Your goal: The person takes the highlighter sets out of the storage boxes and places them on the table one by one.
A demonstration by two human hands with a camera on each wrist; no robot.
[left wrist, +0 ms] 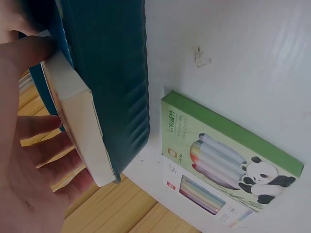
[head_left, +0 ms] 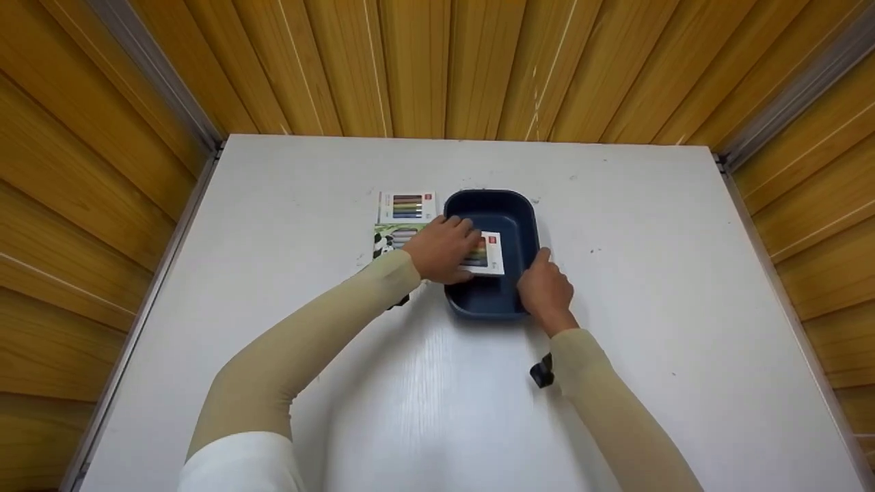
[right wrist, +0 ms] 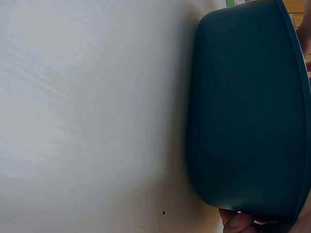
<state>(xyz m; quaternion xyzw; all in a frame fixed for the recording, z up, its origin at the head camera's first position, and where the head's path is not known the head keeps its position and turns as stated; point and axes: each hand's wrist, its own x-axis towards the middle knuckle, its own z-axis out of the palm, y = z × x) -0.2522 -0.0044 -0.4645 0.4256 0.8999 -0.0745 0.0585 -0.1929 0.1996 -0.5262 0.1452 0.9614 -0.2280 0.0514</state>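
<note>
My left hand [head_left: 441, 249] grips a white box [head_left: 495, 265] with coloured sticks behind its window. In the left wrist view, thumb and fingers lie on opposite faces of that white box [left wrist: 82, 121]. It is at the left side of a dark blue plastic basin [head_left: 478, 301], reaching over its inside; whether it touches the basin I cannot tell. My right hand [head_left: 547, 287] holds the basin's right rim near the front corner. The basin's outer wall [right wrist: 243, 111] fills much of the right wrist view, where only some fingertips [right wrist: 238, 223] show at the bottom.
Left of the basin lie a green panda box [left wrist: 228, 155] of thick coloured sticks and, beyond it, another white windowed box [head_left: 408, 206]. They lie flat on the white table [head_left: 649, 273]. Wood-patterned walls [head_left: 478, 68] stand at the back and both sides.
</note>
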